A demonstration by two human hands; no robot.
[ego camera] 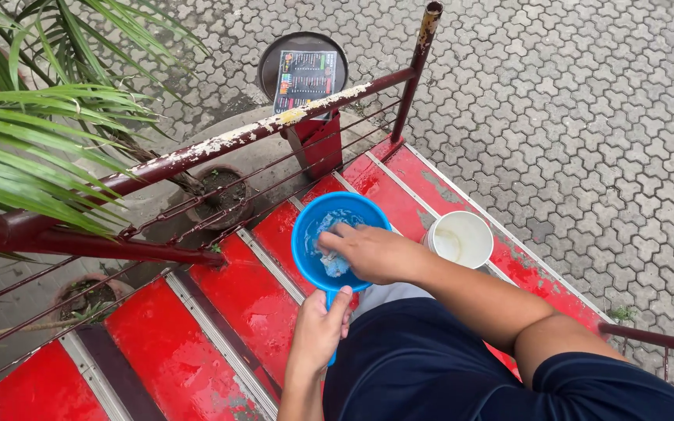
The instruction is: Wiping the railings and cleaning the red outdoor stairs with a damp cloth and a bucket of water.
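Beyond both hands I see grey interlocking paving (587, 101) filling the far side of the view, and under them wet red steps (251, 300) with metal edge strips; the steps run out of frame at the bottom left, so I cannot see where they end. Left of my hands a dark red railing (220, 144) with flaking pale paint climbs away, and green palm fronds (33, 132) hide much of its lower stretch and the ground behind it. My dark blue clothing (423, 366) covers the step directly below me.

Past the railing, ahead of my hands, a round dark stand (303, 70) carries a rectangular printed sheet (306, 78), dark with small coloured blocks; the railing crosses its lower edge and the print is too small to make out.

Just right of my right hand a white bucket (462, 238) sits on a step, its base hidden by my forearm.

My left hand (317, 331) is clamped around the handle of a blue dipper (310, 234), hiding most of that handle. My right hand (372, 253) reaches into the bowl, fingers closed on a pale blue cloth (335, 263) in the water; most of the cloth is covered.
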